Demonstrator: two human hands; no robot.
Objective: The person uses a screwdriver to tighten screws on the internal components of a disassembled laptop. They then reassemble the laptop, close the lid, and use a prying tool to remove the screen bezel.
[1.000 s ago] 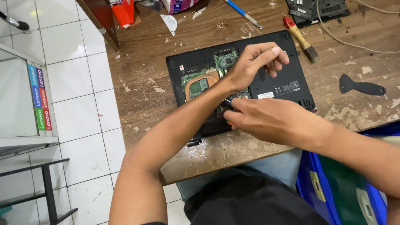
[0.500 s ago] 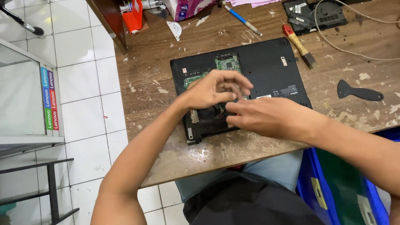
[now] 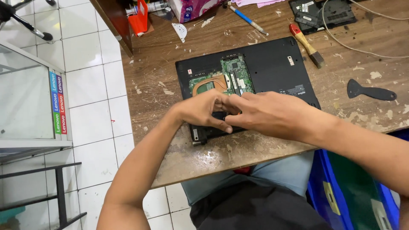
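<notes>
A black laptop (image 3: 272, 64) lies bottom-up on the worn wooden table (image 3: 179, 153). Its open bay shows a green circuit board (image 3: 234, 72) and a copper heat pipe (image 3: 213, 81). My left hand (image 3: 204, 111) and my right hand (image 3: 268, 115) meet over the laptop's near-left part. Their fingertips pinch a small black part (image 3: 219, 116) there. The hands hide most of that part, and I cannot tell exactly what it is.
A red-handled brush (image 3: 304, 42) and a blue pen-like tool (image 3: 249, 21) lie beyond the laptop. A black scraper (image 3: 370, 91) is to the right, and a black cover panel (image 3: 324, 12) with a white cable is at the far right. A blue crate (image 3: 353, 191) stands near my right knee, a glass cabinet (image 3: 25, 98) at left.
My left hand has drawn back from the laptop's middle to its near-left part and now meets my right hand. The circuit board is uncovered.
</notes>
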